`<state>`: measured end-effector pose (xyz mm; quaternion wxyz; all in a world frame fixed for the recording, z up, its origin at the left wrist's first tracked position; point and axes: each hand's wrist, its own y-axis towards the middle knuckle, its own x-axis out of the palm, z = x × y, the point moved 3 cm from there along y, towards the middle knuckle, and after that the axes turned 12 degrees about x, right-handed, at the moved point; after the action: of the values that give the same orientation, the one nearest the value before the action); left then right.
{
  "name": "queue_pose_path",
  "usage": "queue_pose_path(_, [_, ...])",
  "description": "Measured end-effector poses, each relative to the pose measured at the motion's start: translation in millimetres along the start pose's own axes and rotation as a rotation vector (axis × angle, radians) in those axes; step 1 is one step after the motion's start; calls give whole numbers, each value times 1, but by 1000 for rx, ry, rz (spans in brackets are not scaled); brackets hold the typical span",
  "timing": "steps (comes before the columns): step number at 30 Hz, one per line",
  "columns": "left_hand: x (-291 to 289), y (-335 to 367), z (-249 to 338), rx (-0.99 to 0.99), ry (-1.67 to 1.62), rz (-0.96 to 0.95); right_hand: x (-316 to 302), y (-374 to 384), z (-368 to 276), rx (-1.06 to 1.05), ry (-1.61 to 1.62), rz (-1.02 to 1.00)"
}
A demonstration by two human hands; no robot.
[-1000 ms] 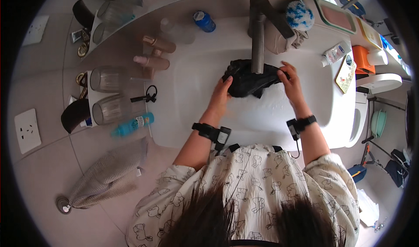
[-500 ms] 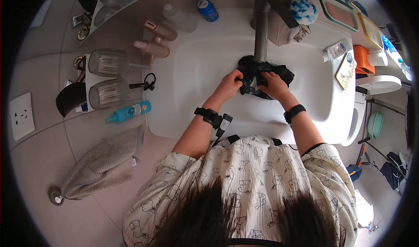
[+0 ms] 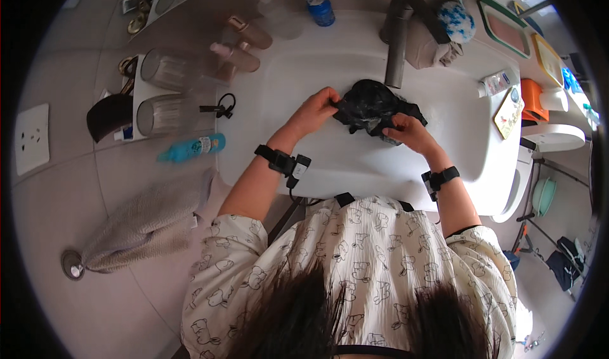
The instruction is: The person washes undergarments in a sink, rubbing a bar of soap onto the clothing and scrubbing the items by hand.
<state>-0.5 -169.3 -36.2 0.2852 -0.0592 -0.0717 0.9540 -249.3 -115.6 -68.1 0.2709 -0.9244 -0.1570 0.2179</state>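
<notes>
A crumpled black cloth (image 3: 371, 102), dark and shiny as if wet, lies bunched in the white sink (image 3: 285, 162) below the faucet (image 3: 396, 48). My left hand (image 3: 317, 110) is closed, its fingertips pinching the cloth's left edge. At the lower right edge of the same cloth, my right hand (image 3: 411, 132) also grips, thumb and fingers drawn together on the fabric. Folds hide the cloth's shape, so I cannot tell what kind of piece it is. Both wrists wear black straps with small devices.
A blue jar (image 3: 320, 10) and pink bottles (image 3: 236, 57) stand along the sink's back left. A turquoise bottle (image 3: 193, 147) lies at the left, above a hanging grey towel (image 3: 149, 229). To the right are a white bottle (image 3: 498, 83) and a patterned card-like piece (image 3: 509, 113).
My left hand has moved left, pulling the cloth's edge outward. My right hand has shifted to the cloth's lower right edge. The cloth's folds have changed, and the whole view has shifted slightly.
</notes>
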Motion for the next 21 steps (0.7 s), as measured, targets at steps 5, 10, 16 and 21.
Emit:
queue_pose_path(5, [-42, -21, 42, 16, 37, -40, 31, -8, -22, 59, 362, -402])
queue_pose_path(10, [-43, -48, 47, 92, -15, -91, 58, -18, -55, 296, 786, -575])
queue_pose_path(16, [-33, -68, 11, 159, 405, 303, 53, -22, -63, 108, 945, -513])
queue_pose_path(21, [19, -50, 17, 457, 655, 567, 26, -45, -58, 75, 996, -471])
